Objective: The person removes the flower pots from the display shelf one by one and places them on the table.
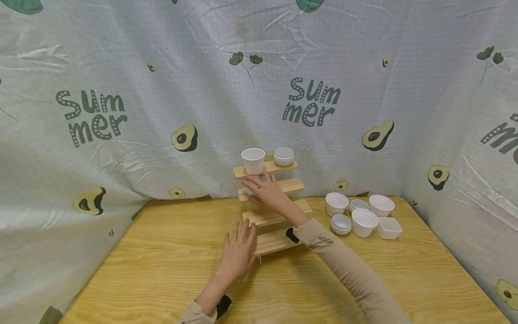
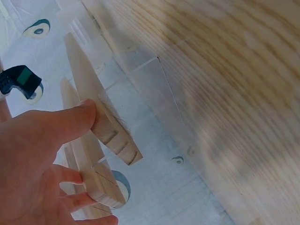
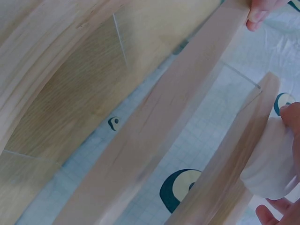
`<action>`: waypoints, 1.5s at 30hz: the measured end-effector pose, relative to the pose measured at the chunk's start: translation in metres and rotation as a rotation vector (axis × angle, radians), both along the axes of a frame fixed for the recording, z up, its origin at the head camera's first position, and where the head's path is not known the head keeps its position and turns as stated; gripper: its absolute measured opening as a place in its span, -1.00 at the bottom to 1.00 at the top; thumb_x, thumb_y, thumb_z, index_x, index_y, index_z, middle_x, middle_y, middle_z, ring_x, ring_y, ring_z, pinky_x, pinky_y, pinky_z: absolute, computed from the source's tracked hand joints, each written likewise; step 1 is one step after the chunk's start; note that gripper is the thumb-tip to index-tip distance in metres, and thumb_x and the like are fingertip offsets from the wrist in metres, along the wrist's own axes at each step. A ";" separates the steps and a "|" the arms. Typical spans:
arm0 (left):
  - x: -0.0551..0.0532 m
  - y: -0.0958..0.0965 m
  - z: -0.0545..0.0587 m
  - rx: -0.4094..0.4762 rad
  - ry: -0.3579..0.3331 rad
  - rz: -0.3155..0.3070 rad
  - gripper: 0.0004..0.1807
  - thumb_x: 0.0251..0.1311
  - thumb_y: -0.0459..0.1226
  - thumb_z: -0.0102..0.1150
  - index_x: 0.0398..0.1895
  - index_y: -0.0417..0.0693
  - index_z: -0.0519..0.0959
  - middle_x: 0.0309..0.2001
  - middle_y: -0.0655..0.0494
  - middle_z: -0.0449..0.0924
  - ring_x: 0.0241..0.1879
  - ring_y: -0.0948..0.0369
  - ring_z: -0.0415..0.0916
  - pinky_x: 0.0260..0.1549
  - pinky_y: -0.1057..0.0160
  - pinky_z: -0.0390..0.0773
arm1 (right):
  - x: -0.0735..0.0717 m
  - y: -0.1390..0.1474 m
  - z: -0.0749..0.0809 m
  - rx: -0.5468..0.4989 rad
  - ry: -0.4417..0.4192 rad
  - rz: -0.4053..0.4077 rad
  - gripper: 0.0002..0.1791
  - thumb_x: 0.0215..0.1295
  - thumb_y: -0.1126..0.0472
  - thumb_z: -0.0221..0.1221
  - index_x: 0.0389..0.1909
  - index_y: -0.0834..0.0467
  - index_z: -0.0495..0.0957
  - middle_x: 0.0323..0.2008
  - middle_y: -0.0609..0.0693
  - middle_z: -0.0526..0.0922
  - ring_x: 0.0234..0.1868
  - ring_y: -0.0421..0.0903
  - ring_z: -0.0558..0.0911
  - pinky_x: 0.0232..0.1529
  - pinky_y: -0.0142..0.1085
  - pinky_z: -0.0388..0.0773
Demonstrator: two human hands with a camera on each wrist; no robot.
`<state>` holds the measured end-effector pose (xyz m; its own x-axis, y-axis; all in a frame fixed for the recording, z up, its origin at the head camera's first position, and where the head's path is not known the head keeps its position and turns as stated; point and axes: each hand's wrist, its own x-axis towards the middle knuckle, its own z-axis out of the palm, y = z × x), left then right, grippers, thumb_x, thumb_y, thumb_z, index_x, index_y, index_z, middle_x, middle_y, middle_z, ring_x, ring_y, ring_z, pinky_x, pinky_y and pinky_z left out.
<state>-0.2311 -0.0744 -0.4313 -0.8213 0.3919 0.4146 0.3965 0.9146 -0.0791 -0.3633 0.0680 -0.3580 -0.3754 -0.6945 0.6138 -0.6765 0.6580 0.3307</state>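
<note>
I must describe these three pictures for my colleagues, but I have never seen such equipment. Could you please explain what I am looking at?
There is no machine here: a person works with a bare left hand and right hand. The large picture comes from a camera worn on the head, looking forward and down. The other two come from cameras on the left and right wrists, so they show each hand's work close up.

On the wooden table stand a stepped shelf with four boards and, to its right, six white containers. The shelf's top board carries a white cup and a round white tub. The left hand touches the shelf's lower boards; the right hand holds a small white container near the upper ones.
</note>
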 end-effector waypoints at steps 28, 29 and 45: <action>-0.002 -0.001 -0.003 -0.026 0.022 0.007 -0.16 -0.03 0.08 0.17 0.29 -0.10 0.16 0.29 -0.14 0.14 0.25 -0.17 0.13 -0.05 -0.17 0.39 | 0.014 0.032 0.003 0.001 -0.125 -0.086 -0.41 0.05 -0.10 0.20 0.15 -0.09 0.35 0.07 0.09 0.38 0.04 0.08 0.32 -0.13 -0.05 0.35; -0.002 -0.001 -0.003 -0.027 0.022 0.007 -0.16 -0.03 0.09 0.17 0.29 -0.10 0.16 0.29 -0.14 0.14 0.25 -0.17 0.13 -0.05 -0.17 0.39 | 0.015 0.033 0.003 -0.001 -0.128 -0.085 -0.41 0.05 -0.09 0.21 0.15 -0.09 0.35 0.06 0.10 0.39 0.02 0.08 0.32 -0.14 -0.05 0.35; -0.002 -0.002 -0.004 -0.014 0.015 -0.005 -0.16 -0.02 0.09 0.16 0.30 -0.10 0.15 0.29 -0.14 0.13 0.25 -0.18 0.12 -0.04 -0.18 0.39 | 0.037 0.072 -0.015 0.001 -0.104 -0.053 -0.42 -0.04 -0.05 0.28 0.07 -0.04 0.41 -0.02 0.07 0.39 -0.08 0.05 0.31 -0.17 -0.06 0.29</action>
